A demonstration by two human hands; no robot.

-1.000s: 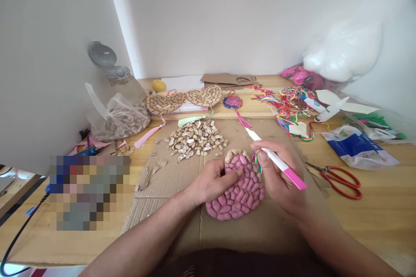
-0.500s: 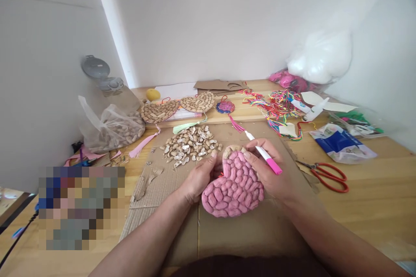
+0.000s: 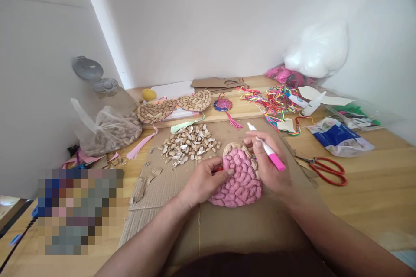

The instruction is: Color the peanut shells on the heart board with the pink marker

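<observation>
In my left hand is a heart-shaped piece covered in peanut shells, gripped at its left side with the thumb on top. Most of its shells are pink, while those along the upper edge and upper right stay tan. My right hand is closed around a white marker with a pink end, its white tip pointing up and left. That hand is beside the heart's right edge; whether it touches the heart I cannot tell. Under both hands lies a sheet of cardboard.
Loose peanut shells are heaped on the cardboard. Red-handled scissors lie to the right, near a blue and white packet. Behind are shell-covered fans, a small round tasselled ornament and colourful threads. A bag of peanuts stands left.
My left hand has shifted right onto the heart, its thumb now over the pink shells. My right hand has come off the heart's top and moved to its right side, still with the marker.
</observation>
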